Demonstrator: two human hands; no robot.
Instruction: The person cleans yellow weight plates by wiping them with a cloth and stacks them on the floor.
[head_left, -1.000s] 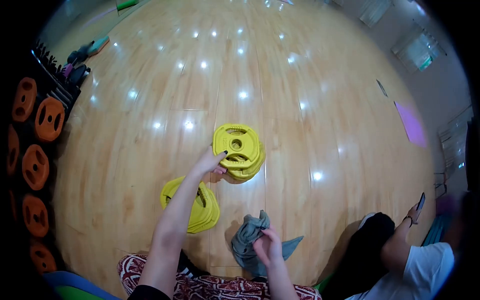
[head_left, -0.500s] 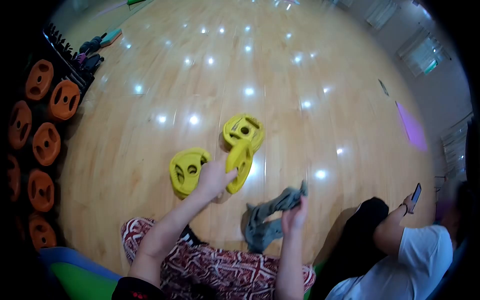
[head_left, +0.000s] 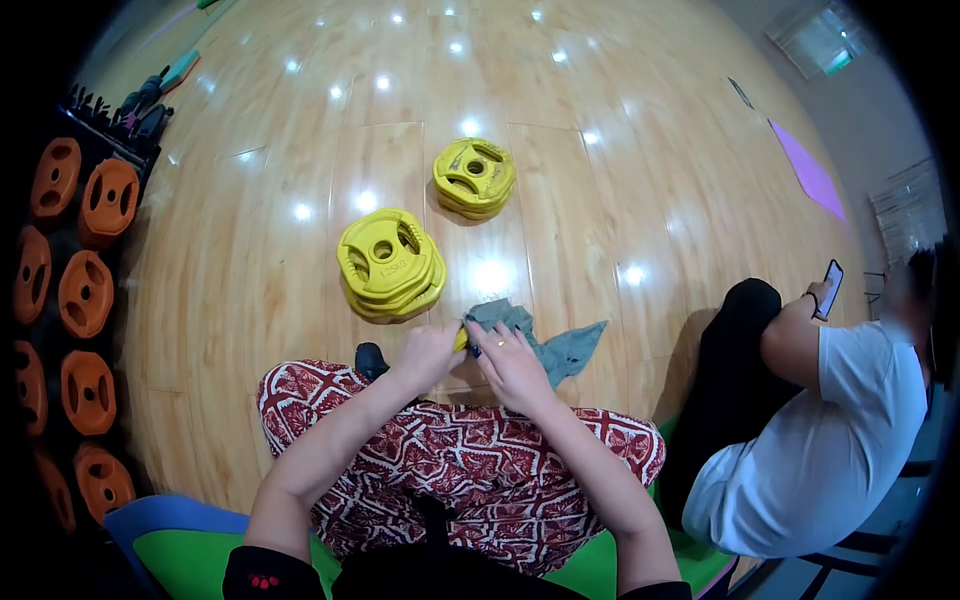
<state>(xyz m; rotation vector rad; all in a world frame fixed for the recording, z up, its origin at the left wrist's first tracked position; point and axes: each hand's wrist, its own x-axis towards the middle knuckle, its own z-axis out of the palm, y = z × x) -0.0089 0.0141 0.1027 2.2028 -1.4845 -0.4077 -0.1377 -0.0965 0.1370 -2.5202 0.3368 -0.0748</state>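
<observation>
In front of my lap, my left hand [head_left: 426,357] is closed around a yellow weight plate [head_left: 461,338]; only a sliver of it shows between the hands. My right hand [head_left: 513,370] has its fingers closed on a grey-green cloth [head_left: 572,352] and presses it against the plate. The cloth's loose end hangs out to the right, over the floor. Just beyond my left hand is a stack of yellow weight plates [head_left: 388,262]. Farther out and slightly right sits another yellow stack [head_left: 474,176].
A rack of orange weight plates [head_left: 85,295] lines the left side. At my right sits a person in a white shirt [head_left: 815,440], holding a phone [head_left: 831,286]. A purple mat [head_left: 808,170] lies on the wooden floor [head_left: 590,230] at far right.
My left hand has drawn the yellow plate away from the stacks toward my lap. My right hand has brought the cloth left onto it. The view has shifted.
</observation>
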